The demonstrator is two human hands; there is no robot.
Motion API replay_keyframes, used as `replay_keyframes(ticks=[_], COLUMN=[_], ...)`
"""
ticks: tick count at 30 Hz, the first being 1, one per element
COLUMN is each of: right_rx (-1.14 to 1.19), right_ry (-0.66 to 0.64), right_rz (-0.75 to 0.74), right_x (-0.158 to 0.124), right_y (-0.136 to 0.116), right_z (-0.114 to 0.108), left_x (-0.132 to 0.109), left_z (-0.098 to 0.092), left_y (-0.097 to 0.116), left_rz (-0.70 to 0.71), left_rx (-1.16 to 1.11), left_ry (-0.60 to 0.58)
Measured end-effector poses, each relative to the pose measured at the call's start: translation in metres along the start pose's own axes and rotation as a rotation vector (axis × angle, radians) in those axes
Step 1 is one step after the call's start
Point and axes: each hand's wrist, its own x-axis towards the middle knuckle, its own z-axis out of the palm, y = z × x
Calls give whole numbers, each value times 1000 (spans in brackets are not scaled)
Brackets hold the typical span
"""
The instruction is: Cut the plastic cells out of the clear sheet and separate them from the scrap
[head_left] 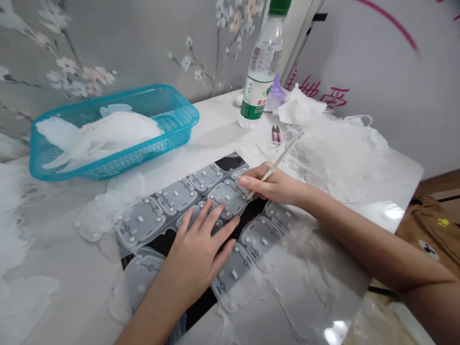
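The right hand (275, 186) was closed in a pen grip around a slender pale pick (281, 165), with the tip at the edge of a grey silicone keypad sheet (230, 197). The left hand (194, 254) lay open, fingers spread, flat on the sheet. The sheet rested on a black backing (230, 163) near the worktop's (215, 115) front edge. Small snips (276, 135) lay just beyond the right hand, beside translucent trimmings (334, 163) at the right edge. A turquoise plastic basket (168, 93) occupied the rear left corner.
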Motion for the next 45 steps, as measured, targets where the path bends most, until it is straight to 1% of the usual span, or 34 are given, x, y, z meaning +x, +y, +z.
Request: replay_keyframes(ticks=[2, 4, 9, 13, 17, 22, 26, 28, 34, 36, 38, 40, 45], right_rx=[-67, -87, -126, -98, -148, -186, -213, -190, -42, 2, 28, 34, -7], right_ry=[-8, -27, -65, -100, -134, -184, -201, -211, -278, -290, -288, -280, -251], right_rz=[2, -11, -124, -211, -238, -134, -112, -83, 141, 192, 206, 183, 154], right_x=[0, 0, -1, -1, -2, -2, -2, -3, -6, -7, -7, -6, -6], right_y=[3, 5, 3, 3, 2, -2, -5, -6, -9, -10, -10, -10, -11], right_z=[-4, -6, -6, -2, -3, -12, -15, -15, -19, -21, -21, -21, -20], left_x=[0, 0, 0, 0, 0, 0, 0, 0, 0, 0, 0, 0, 1], left_z=[0, 0, 0, 0, 1, 0, 0, 0, -1, -2, -1, -1, 0], left_y=[0, 0, 0, 0, -1, -1, 0, 0, 0, 0, 0, 0, 0], left_rz=[-3, -5, -1, 3, 4, -1, -3, -6, -4, -5, -6, -4, -5], left_rx=[-5, -13, -11, -4, 0, 0, 4, 6, 4, -1, -4, -4, -1], left_ry=[0, -2, 1, -3, -3, -4, -11, -19, -37, -32, -27, -27, -14])
